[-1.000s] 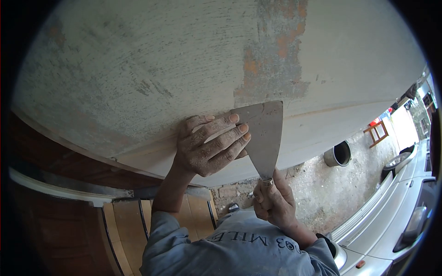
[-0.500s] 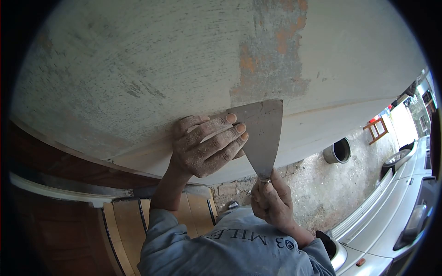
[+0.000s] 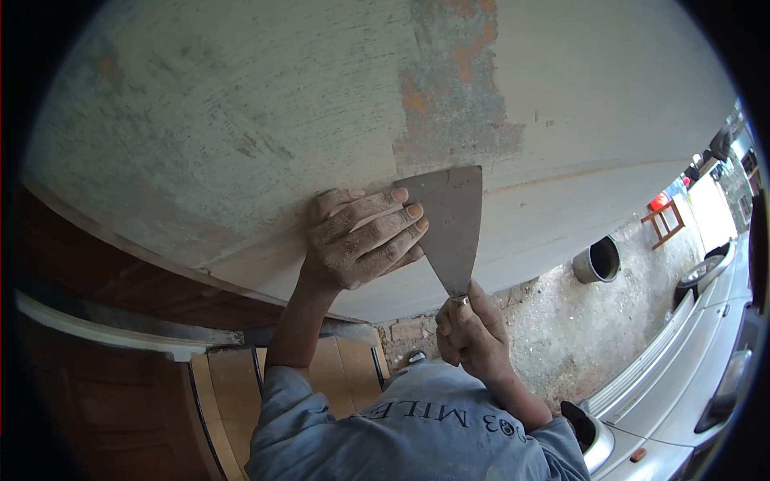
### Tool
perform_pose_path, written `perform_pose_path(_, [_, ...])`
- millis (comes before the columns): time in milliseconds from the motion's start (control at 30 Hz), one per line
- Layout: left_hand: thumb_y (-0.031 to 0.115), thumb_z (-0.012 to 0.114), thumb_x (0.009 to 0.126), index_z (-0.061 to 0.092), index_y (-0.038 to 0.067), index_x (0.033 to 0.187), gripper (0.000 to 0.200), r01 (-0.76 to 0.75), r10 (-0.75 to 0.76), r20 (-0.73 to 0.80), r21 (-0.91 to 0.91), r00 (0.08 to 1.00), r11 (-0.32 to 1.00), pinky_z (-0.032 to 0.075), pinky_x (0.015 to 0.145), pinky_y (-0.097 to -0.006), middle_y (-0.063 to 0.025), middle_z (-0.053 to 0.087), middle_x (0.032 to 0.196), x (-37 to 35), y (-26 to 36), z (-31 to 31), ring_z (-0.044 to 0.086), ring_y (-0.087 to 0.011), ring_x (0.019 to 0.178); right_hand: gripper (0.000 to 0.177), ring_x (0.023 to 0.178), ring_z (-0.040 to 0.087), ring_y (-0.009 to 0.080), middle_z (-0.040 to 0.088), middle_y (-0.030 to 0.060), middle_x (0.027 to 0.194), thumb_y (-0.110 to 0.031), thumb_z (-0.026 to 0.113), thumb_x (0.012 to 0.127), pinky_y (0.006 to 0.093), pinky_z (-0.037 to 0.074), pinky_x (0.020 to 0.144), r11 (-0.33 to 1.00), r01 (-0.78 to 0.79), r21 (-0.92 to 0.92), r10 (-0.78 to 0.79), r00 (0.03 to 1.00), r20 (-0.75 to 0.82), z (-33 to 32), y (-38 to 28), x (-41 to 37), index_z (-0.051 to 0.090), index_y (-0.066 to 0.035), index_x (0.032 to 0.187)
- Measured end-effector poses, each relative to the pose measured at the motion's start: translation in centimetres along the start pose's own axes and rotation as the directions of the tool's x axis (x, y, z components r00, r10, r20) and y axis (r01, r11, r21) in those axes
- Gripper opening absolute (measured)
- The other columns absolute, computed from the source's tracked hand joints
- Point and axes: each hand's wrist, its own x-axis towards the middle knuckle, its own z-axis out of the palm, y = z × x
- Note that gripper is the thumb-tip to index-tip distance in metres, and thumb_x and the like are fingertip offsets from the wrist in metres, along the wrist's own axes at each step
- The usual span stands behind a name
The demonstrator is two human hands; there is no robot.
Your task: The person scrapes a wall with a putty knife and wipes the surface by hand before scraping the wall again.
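Scraping, it seems: right hand (image 3: 480, 341) gripping the scraper (image 3: 454, 224), left hand (image 3: 353, 242) spread over its left side, the stroke calling for even pressure on the pale surface (image 3: 593, 88).

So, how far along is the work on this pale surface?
The smoother pale area at right looks done. In hand: the scraper, gripped by the right hand, left hand against its blade. Probably left: the grey-orange patch and the scratched area.
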Motion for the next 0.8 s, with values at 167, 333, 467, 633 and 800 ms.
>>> perform_pose_path(167, [0.035,0.066,0.075,0.067,0.025,0.088,0.016,0.0,0.0,-0.008,0.034,1.0,0.999,0.039,0.088,-0.0355,0.0123,0.063,0.097,-0.2,0.1,0.1,0.059,-0.0081,0.098,0.056,0.045,0.04,0.0067,0.048,0.0072,0.08,-0.022,0.038,0.095,0.0188,0.033,0.039,0.998,0.054,0.008,-0.055,0.998,0.021,0.1,0.2,-0.1,0.009,-0.011,0.143])
perform_pose_path(333, [0.036,0.062,0.08,0.067,0.026,0.087,0.013,-0.026,0.029,-0.044,0.087,0.999,0.996,0.035,0.09,-0.0399,0.0124,0.064,0.096,-0.8,0.1,0.6,0.06,-0.0083,0.096,0.062,0.045,0.042,0.0076,0.048,0.0088,0.083,-0.022,0.037,0.096,0.0192,0.034,0.039,0.995,0.1,0.017,-0.101,0.994,0.052,-0.4,1.0,-0.4,-0.002,-0.018,0.143])
perform_pose_path(467, [0.036,0.06,0.082,0.067,0.027,0.087,0.012,-0.025,0.032,-0.071,0.095,0.997,0.995,0.032,0.09,-0.0402,0.0126,0.065,0.094,-0.7,0.1,0.6,0.061,-0.008,0.095,0.061,0.045,0.041,0.0078,0.048,0.0082,0.082,-0.023,0.037,0.096,0.0191,0.034,0.04,0.994,0.102,0.028,-0.104,0.99,0.098,-0.8,1.2,0.0,-0.002,-0.017,0.143])
perform_pose_path(633, [0.035,0.06,0.081,0.067,0.028,0.086,0.011,-0.005,0.013,-0.076,0.106,0.997,0.994,0.032,0.088,-0.0395,0.0124,0.065,0.094,-0.6,0.1,0.6,0.061,-0.0071,0.096,0.06,0.044,0.04,0.0073,0.047,0.0075,0.081,-0.022,0.036,0.096,0.0187,0.034,0.04,0.994,0.101,0.03,-0.104,0.987,0.121,-1.2,1.2,0.3,-0.001,-0.018,0.144])
perform_pose_path(800, [0.035,0.062,0.079,0.066,0.028,0.085,0.01,0.041,-0.037,-0.07,0.049,0.997,0.998,0.033,0.087,-0.0364,0.013,0.065,0.094,-0.2,0.0,0.4,0.06,-0.006,0.095,0.059,0.045,0.038,0.0065,0.046,0.008,0.081,-0.02,0.036,0.096,0.0189,0.034,0.041,0.995,0.09,0.046,-0.095,0.989,0.113,-1.1,1.0,0.4,0.001,-0.018,0.144])
